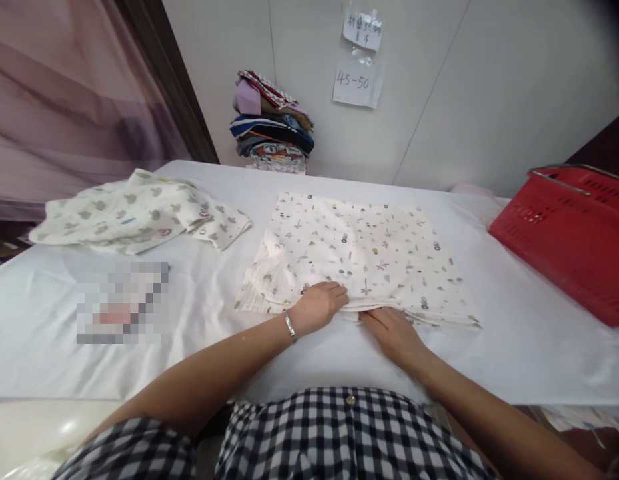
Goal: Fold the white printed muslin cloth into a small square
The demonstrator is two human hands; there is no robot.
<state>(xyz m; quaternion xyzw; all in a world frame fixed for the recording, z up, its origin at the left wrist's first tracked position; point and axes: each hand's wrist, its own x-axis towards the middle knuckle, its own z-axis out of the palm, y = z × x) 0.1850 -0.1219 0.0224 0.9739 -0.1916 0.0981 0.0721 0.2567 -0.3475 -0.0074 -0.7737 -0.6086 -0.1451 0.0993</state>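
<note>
A white cloth [404,247] printed with small plants and shapes lies folded into a wide rectangle before me, its layered edge toward my body. My left hand [322,307], with a silver bracelet at the wrist, rests on that near edge, fingers stretched flat over the fabric. Just right of it, my right hand [394,337] holds the same edge, its fingertips partly hidden at the fold. The cloth's left end is rumpled, with a flap turned over. Farther left lies a second white cloth [124,210] with grey-green printed shapes, loosely bunched and untouched.
A white-covered table [199,360] bears everything. A pixelated object [122,303] lies at left. At right stands a red plastic basket [564,247] with a metal handle. Folded fabrics [274,127] are stacked against the wall, under paper signs [358,83]. A pinkish curtain [79,93] hangs left.
</note>
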